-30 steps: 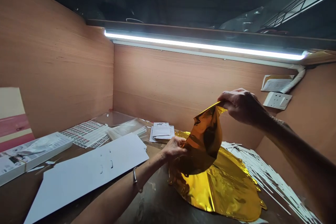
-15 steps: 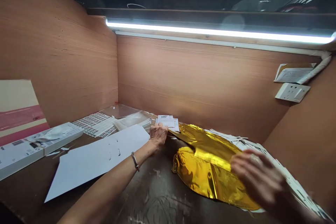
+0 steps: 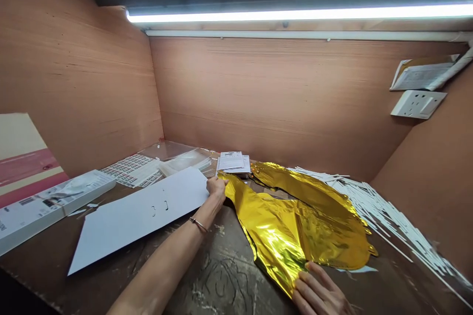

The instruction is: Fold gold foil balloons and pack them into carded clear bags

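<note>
Left hand clamped on far-left end of gold foil piece. Right hand well apart, fingers on the foil's near end; whether pinched, cannot tell. Gold foil piece slants across worktop, overlapping gold foil pile to right. White sticks farther right; white sheet left; printed cards at far side.

A lit tube lamp runs above a white pipe along the top of the wooden back wall, with a white socket below some papers at its right end. White sticks lie loosely spread on the right of the table. On the left, a cream-and-pink board stands behind a long white box, near printed sheets and clear plastic.
</note>
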Available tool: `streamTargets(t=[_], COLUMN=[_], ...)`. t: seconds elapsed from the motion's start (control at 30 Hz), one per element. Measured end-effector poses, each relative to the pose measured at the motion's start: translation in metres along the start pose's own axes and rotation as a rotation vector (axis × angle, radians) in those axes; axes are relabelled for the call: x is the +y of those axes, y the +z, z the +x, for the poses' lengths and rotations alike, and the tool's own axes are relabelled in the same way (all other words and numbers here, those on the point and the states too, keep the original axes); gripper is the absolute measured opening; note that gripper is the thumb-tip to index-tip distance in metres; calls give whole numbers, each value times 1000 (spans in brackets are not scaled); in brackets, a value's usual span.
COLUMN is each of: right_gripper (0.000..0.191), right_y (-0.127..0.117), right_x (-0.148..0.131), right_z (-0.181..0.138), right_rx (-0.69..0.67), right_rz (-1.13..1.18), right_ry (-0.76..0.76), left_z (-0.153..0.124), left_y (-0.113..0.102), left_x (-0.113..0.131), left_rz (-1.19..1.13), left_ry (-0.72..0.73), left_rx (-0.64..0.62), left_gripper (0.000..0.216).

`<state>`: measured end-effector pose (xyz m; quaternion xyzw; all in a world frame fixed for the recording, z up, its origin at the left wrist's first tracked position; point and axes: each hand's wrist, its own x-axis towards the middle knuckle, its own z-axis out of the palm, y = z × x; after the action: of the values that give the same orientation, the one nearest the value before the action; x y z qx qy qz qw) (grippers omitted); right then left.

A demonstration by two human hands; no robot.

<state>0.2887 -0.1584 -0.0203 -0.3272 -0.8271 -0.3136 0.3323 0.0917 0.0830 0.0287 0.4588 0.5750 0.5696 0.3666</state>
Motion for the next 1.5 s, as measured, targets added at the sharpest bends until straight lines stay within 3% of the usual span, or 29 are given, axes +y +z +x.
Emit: streamTargets(t=[0.13,0.17,0.3,0.4,0.5,0.67,0.8,0.93,1.03,1.2,1.27,1.37,1.5], right_gripper=[36,35,35,33,27,17,11,6,8,8,8,10,10], right_y=[-9,-12,-20,-22,-23,-16,20,69,87,84,80,74,63], right_x=[-2,-3,-4,-3,2,28,53,60,56,54,55,57,60], right_z=[4,7,18,20,26,63,102,120,120,107,102,96,94], right_rx=[-186,-231,-323,-283,-230,-275,-399,-538,-623,-614,-629,-641,-570], right_rz=[68,92,160,157,182,359,516,695,835,1039,1080,1092,1054], right_ry=[48,66,109,109,145,269,329,326,399,636,717,788,745], left_z=[-25,-38,-103,-138,-149,-149,-149,-149,-149,-148,-148,-148,-142], left_y=[1,-1,-12,-20,-28,-45,-59,-65,-65,-68,-72,-76,-77], left_x=[20,22,8,-17,-33,-25,-15,-20,-25,-26,-26,-26,-21], left_rz=[38,71,420,588,639,491,377,460,456,517,603,655,600], left_ry=[164,280,1011,1247,1223,855,590,484,588,1000,1031,1023,1134], left_rx=[-149,-235,-717,-861,-908,-952,-994,-899,-853,-909,-910,-1019,-1227], left_gripper=[8,8,18,18,18,24,19,15,11,28,41,53,47])
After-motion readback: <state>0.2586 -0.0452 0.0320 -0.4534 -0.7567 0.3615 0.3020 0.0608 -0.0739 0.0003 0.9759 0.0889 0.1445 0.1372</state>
